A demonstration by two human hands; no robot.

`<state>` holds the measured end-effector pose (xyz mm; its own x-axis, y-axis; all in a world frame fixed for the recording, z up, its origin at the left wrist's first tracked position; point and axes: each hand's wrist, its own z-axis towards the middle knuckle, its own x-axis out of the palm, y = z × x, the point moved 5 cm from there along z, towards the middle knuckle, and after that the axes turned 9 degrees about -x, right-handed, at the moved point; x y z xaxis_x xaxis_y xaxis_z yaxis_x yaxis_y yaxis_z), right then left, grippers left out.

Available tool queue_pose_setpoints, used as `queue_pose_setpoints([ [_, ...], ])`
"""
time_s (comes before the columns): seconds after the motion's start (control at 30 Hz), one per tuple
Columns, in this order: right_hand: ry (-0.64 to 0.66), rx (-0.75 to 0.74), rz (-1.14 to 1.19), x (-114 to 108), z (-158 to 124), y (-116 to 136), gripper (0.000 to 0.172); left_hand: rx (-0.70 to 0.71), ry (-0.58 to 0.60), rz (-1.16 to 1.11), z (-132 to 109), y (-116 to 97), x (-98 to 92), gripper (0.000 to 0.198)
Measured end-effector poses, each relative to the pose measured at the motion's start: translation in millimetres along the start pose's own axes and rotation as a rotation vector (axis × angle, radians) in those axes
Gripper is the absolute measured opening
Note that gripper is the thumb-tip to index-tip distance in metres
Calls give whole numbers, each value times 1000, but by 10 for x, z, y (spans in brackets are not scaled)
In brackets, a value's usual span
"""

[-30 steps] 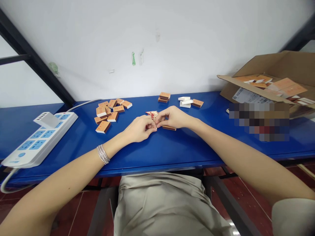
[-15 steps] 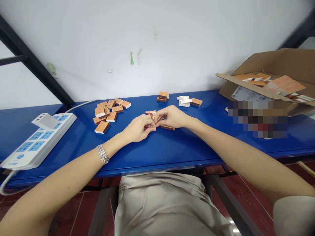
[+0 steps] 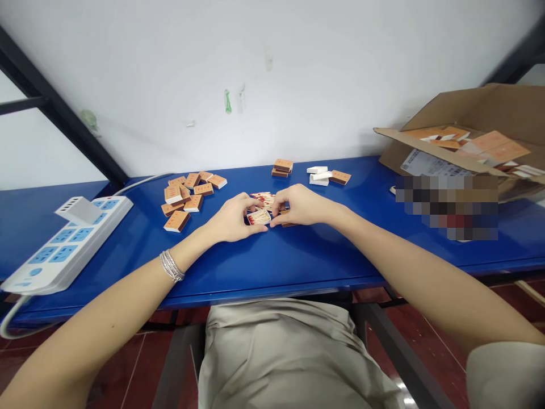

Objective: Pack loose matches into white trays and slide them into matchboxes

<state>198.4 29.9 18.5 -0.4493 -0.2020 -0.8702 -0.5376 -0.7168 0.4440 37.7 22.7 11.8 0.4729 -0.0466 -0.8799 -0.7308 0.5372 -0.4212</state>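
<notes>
A small white matchbox tray (image 3: 259, 217) filled with red-tipped matches lies on the blue table, with the fingers and thumb of my left hand (image 3: 234, 218) round its left end. Behind it is a loose pile of matches (image 3: 267, 199). My right hand (image 3: 298, 205) is at the tray's right side, its thumb and fingers closed round the left end of an orange matchbox sleeve (image 3: 290, 224), which is mostly hidden under the hand.
Several orange matchboxes (image 3: 176, 221) lie heaped at the left, near a white power strip (image 3: 80, 244). Stacked matchboxes (image 3: 283, 165) and white trays (image 3: 318, 179) beside another matchbox (image 3: 340, 177) stand at the back. An open cardboard box (image 3: 434, 153) holds more at the right.
My left hand has shifted slightly left and its fingers have spread, showing the match-filled tray. My right fingers have drawn a little away from the left hand.
</notes>
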Motion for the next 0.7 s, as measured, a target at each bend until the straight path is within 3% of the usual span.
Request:
queue_pose_setpoints([
  [0.1, 57, 17, -27, 28, -4, 43, 18, -7, 34, -3, -6, -30, 23, 44],
  [0.3, 63, -24, 8, 49, 9, 43, 16, -56, 49, 15, -35, -97, 39, 44],
  [0.7, -64, -172, -16, 107, -3, 31, 11, -106, -25, 12, -47, -61, 85, 31],
])
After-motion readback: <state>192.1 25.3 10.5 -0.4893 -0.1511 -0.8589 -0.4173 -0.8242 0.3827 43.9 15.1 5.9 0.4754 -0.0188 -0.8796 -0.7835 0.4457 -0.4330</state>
